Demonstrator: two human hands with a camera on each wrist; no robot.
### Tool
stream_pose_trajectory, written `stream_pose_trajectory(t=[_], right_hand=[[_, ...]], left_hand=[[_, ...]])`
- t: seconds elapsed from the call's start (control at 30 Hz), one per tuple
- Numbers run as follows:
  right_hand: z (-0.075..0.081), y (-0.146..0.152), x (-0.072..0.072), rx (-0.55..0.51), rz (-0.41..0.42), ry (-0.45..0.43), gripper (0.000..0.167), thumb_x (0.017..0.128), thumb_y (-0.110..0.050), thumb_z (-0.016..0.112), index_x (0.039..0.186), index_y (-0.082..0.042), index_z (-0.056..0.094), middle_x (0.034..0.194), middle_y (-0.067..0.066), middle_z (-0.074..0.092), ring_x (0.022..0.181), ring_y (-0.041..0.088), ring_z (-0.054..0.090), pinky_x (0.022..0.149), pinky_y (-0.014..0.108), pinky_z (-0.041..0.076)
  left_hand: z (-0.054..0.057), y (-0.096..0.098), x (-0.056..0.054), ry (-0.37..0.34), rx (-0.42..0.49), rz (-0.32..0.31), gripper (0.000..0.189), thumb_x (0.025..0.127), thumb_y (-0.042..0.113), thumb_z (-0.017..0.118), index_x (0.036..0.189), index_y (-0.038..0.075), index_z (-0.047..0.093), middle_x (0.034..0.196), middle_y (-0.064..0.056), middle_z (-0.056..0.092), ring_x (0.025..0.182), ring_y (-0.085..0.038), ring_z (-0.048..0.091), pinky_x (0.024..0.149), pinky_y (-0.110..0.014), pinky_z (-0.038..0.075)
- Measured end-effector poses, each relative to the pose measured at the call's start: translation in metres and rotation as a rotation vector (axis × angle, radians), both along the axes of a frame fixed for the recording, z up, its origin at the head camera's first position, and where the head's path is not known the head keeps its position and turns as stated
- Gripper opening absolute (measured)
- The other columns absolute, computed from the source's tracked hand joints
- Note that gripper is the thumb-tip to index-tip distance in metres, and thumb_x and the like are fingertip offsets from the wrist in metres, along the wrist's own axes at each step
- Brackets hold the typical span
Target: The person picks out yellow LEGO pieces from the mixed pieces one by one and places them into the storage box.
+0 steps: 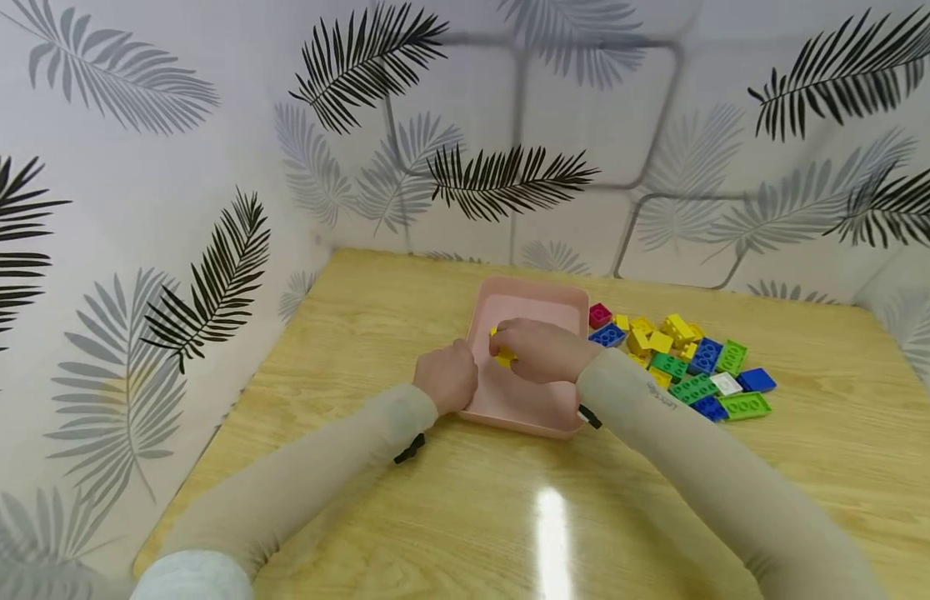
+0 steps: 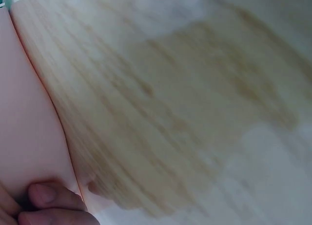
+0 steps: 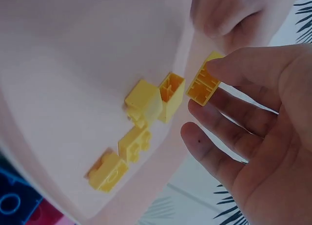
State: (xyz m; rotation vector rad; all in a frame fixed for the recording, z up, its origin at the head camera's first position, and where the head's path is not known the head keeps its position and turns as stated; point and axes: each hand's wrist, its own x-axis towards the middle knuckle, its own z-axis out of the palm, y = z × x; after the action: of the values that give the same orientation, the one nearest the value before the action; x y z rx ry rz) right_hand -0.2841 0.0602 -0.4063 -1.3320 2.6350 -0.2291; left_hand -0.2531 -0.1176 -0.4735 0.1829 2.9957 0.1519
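My left hand (image 1: 446, 377) grips the left wall of a pink tray (image 1: 521, 427). In the left wrist view its curled fingers (image 2: 56, 198) show at the tray's edge. Over the inside of the tray, my right hand (image 1: 543, 350) pinches a yellow toy brick (image 3: 204, 83) between thumb and fingers, its hollow underside showing in the right wrist view. Several other yellow bricks (image 3: 144, 102) lie on the tray floor close by, one with its hollow side turned up. From the head view, the right hand hides most of them.
To the right of the tray lies a loose pile of bricks: a red brick (image 1: 600, 315), blue bricks (image 1: 705, 356), green bricks (image 1: 693, 389), a white brick (image 1: 726, 383) and more yellow bricks (image 1: 678, 330). A leaf-patterned wall (image 1: 555, 100) stands behind the wooden table (image 1: 435, 517).
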Motion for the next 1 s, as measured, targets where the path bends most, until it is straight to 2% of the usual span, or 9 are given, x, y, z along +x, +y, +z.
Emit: stream_pose_trajectory(t=[0.23, 0.57, 0.77, 1.0], right_hand=[[-0.002, -0.004, -0.003, 0.017, -0.015, -0.012, 0.029, 0.092, -0.003, 0.068, 0.121, -0.010, 0.072, 0.119, 0.004, 0.069, 0.113, 0.022, 0.065, 0.101, 0.038, 0.051], [-0.002, -0.003, 0.002, 0.037, -0.050, -0.034, 0.031, 0.092, -0.003, 0.068, 0.121, -0.012, 0.071, 0.122, 0.004, 0.068, 0.114, 0.021, 0.064, 0.103, 0.038, 0.050], [0.001, 0.015, 0.008, 0.016, -0.088, -0.029, 0.029, 0.093, -0.007, 0.069, 0.121, -0.012, 0.071, 0.123, 0.003, 0.068, 0.118, 0.022, 0.063, 0.104, 0.039, 0.049], [0.008, 0.050, 0.016, 0.002, -0.167, -0.019, 0.029, 0.093, -0.010, 0.071, 0.122, -0.011, 0.070, 0.125, 0.006, 0.065, 0.110, 0.023, 0.064, 0.093, 0.041, 0.055]], left_hand=[[0.003, 0.001, -0.002, 0.019, -0.007, 0.000, 0.024, 0.104, 0.025, 0.048, 0.101, 0.003, 0.055, 0.070, -0.003, 0.057, 0.057, -0.015, 0.058, 0.056, -0.037, 0.055], [-0.001, 0.002, -0.001, 0.012, -0.012, 0.014, 0.025, 0.104, 0.026, 0.048, 0.103, 0.003, 0.056, 0.072, -0.004, 0.058, 0.062, -0.017, 0.062, 0.062, -0.040, 0.057], [0.000, 0.004, -0.001, -0.029, -0.010, 0.032, 0.028, 0.105, 0.029, 0.046, 0.108, 0.003, 0.055, 0.074, -0.004, 0.059, 0.061, -0.015, 0.060, 0.058, -0.035, 0.054], [0.002, 0.005, 0.000, -0.050, -0.014, 0.051, 0.029, 0.106, 0.028, 0.044, 0.111, 0.002, 0.055, 0.073, -0.004, 0.059, 0.059, -0.014, 0.059, 0.055, -0.034, 0.053]])
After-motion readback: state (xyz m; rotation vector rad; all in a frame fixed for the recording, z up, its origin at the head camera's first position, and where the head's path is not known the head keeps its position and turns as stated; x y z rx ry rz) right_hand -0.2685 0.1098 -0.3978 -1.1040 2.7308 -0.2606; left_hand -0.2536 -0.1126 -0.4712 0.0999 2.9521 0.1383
